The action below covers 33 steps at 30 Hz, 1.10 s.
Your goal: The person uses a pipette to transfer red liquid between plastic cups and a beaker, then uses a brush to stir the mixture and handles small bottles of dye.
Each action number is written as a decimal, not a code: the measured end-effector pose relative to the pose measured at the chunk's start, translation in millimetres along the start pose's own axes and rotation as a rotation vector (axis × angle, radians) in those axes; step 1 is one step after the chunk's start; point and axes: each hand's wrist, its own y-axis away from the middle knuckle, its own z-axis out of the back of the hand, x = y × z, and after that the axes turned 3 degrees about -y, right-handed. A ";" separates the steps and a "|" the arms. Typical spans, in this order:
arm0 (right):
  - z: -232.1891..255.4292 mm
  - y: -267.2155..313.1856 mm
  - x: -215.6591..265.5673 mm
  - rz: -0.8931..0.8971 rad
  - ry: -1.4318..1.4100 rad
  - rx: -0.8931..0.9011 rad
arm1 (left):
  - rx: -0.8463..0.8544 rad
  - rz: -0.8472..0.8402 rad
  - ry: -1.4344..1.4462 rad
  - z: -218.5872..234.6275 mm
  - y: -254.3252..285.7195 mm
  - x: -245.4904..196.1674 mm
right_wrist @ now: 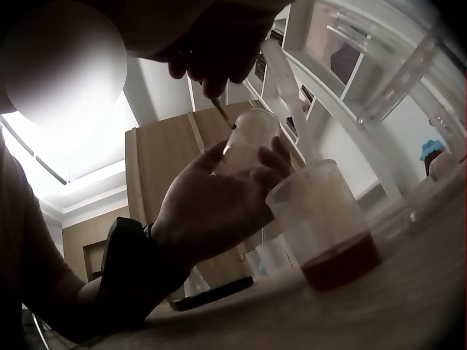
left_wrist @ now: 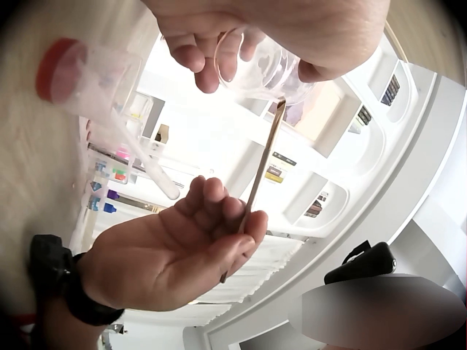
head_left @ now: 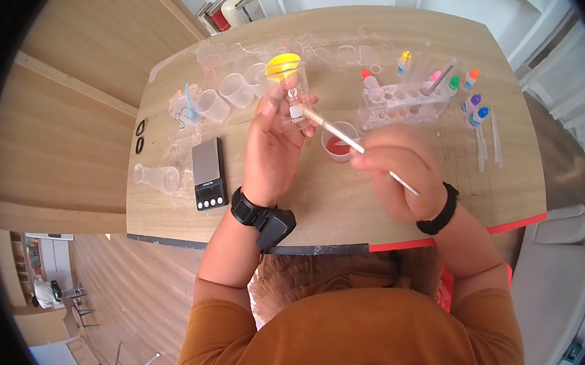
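My left hand [head_left: 276,141] holds up a clear beaker [head_left: 295,118] with white markings, its fingers around the glass. A bright yellow round patch [head_left: 284,65] shows at the beaker's far end in the head view. My right hand [head_left: 402,166] pinches a thin rod [head_left: 343,135] with a tan end. The rod's tip overlaps the beaker in the head view and meets its near edge in the left wrist view. Below the rod stands a plastic cup [right_wrist: 321,211] with red liquid [right_wrist: 341,261] in the bottom and a dropper [right_wrist: 288,91] leaning in it.
Several plastic cups [head_left: 236,90] stand at the left beyond a black digital scale [head_left: 210,173]. A glass flask [head_left: 157,178] is near the left edge. At the right, a test tube rack [head_left: 403,109] stands among small dropper bottles [head_left: 454,85], with white droppers [head_left: 481,148] beside it.
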 end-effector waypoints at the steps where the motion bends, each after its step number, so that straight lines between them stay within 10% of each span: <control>1: 1.6 -0.3 -1.0 -0.003 0.003 -0.001 | 0.038 0.000 0.000 0.4 0.1 -0.4; 33: 4.4 -4.2 -2.8 0.055 0.057 0.022 | -0.027 -0.084 -0.296 -0.2 0.5 8.5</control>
